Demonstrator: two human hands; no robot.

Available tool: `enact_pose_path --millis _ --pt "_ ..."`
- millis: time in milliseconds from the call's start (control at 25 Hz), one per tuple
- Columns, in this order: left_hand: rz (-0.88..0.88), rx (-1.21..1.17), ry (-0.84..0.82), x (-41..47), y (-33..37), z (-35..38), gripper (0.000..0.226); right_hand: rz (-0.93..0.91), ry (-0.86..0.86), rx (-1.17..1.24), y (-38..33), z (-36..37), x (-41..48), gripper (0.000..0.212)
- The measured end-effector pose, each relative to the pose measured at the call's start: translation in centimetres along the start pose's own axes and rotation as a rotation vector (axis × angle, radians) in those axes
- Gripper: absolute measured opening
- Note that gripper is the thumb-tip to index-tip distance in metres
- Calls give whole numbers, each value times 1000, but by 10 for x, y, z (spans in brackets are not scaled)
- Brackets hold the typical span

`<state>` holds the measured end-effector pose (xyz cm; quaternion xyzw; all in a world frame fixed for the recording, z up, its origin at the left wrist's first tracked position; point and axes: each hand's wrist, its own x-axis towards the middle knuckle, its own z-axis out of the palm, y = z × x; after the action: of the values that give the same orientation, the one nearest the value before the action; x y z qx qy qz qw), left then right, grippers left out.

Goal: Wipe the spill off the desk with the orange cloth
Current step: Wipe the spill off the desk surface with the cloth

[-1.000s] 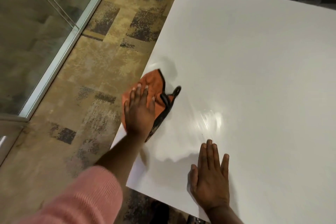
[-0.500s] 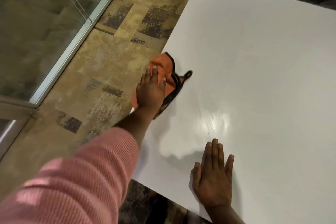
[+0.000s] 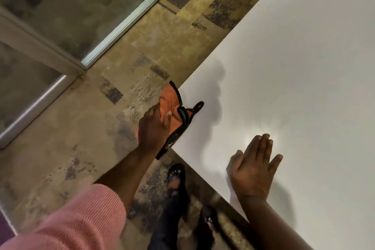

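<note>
The orange cloth (image 3: 171,100) with black trim hangs over the left edge of the white desk (image 3: 294,67), near its front left corner. My left hand (image 3: 153,128) grips the cloth from the side, thumb on top, mostly off the desk edge. A black loop of the cloth lies on the desk surface. My right hand (image 3: 253,168) rests flat on the desk near the front edge, fingers together, holding nothing. A faint glossy smear shows just beyond its fingertips. I cannot make out any liquid.
Patterned brown carpet (image 3: 101,138) lies left of and below the desk. A glass partition with a metal frame (image 3: 121,24) runs along the far left. My feet in dark sandals (image 3: 176,178) stand by the desk's front corner.
My left hand has pulled the cloth back along the left edge to the front corner and closed around it. The view swung right and down. My right hand stayed flat.
</note>
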<state>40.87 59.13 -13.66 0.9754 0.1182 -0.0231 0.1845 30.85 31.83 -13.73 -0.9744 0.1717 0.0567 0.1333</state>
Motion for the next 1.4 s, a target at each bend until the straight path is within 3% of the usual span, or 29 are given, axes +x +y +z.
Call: enact_pose_path --millis 320,480,720,920,1160,1400 --pt "33 -33 4 48 43 8 47 -19 18 -64 1 8 -1 74" --pt "62 -58 22 46 31 11 52 -22 20 -69 2 8 0 74" --pt "-23 -3 159 0 10 15 51 -270 -67 -119 4 10 -1 69" --pt "-22 -71 89 11 11 8 54 -343 -66 -127 6 11 -2 67" --pt "-251 -243 324 -31 22 25 48 -335 -84 -94 5 9 -2 66" --pt "-480 -501 229 -45 42 31 70 -367 -91 -94 7 3 -2 65"
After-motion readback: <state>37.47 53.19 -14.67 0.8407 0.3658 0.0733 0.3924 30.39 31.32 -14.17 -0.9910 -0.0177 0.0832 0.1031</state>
